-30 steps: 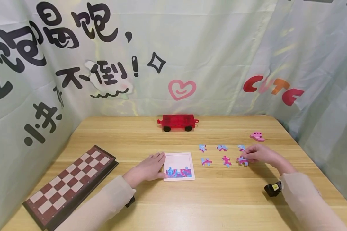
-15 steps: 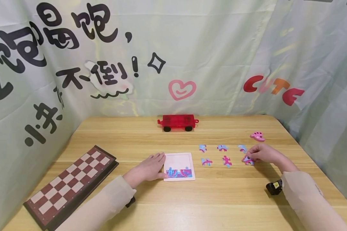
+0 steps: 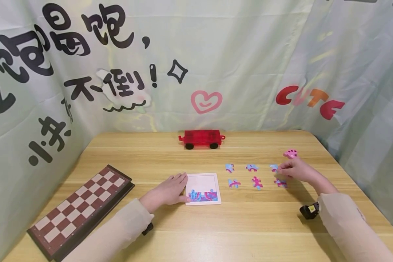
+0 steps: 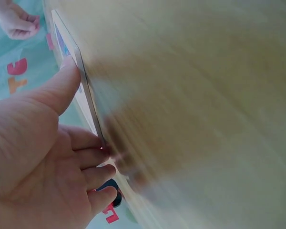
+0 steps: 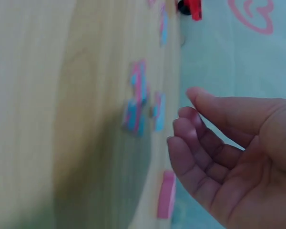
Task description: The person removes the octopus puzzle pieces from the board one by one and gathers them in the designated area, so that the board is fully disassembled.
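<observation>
Left hand: my left hand is resting against the left edge of a square, pale puzzle tray, its fingers extending loosely and its thumb overlapping the near left part of the frame. The tray is lying flat on the wood-grain table, near the middle. A joined strip of blue-and-magenta jigsaw is filling the near end of its recess.

Right hand: my right hand is hovering, fingers and thumb bending loosely, the grasp holding nothing.

Loose jigsaw pieces, six, lying to the right of the tray in two rows of three. Far row: left piece, middle piece, right piece, the last sitting just beside my right fingertips. Near row: left piece, middle piece, right piece.

Surroundings: a pink dotted toy is lying just beyond my right hand; a red toy wagon is standing at the table's far edge; a brown-and-cream checkerboard box is lying slantwise at left; a pale printed curtain is hanging behind, bearing a pink heart and "CUTE".
</observation>
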